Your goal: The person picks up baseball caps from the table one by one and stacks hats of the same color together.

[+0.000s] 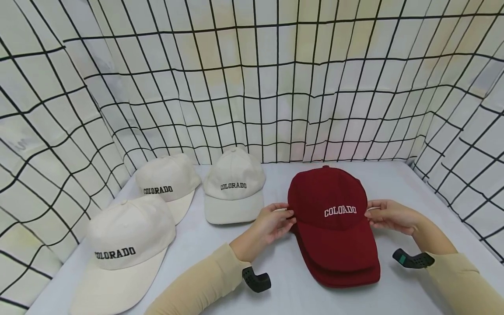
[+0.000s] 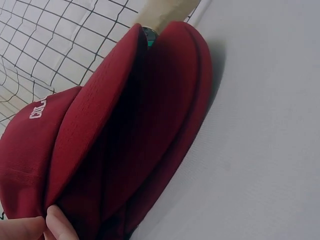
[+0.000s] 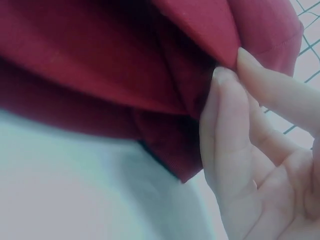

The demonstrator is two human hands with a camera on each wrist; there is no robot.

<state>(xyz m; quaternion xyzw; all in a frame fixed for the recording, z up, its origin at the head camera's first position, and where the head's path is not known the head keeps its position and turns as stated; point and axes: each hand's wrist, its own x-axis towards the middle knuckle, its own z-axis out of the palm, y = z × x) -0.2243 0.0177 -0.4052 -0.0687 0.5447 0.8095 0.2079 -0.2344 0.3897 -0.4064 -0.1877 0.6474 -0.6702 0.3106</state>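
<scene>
A dark red baseball cap (image 1: 330,197) with white COLORADO lettering sits on top of a stack, its brim toward me. Below it, more red brims (image 2: 175,100) show in the left wrist view, with a gap under the top one. My left hand (image 1: 274,222) pinches the top cap's edge on the left side, where crown and brim meet. On the opposite side my right hand (image 1: 393,216) pinches the same cap's edge between thumb and fingers (image 3: 232,120). How the lower caps' crowns sit inside one another is hidden.
Three cream COLORADO caps stand at the left: one in front (image 1: 126,232), one behind it (image 1: 169,175), one at the back middle (image 1: 235,179). White cloth covers the table (image 1: 283,271). A black grid with white backing (image 1: 275,87) encloses the back and sides.
</scene>
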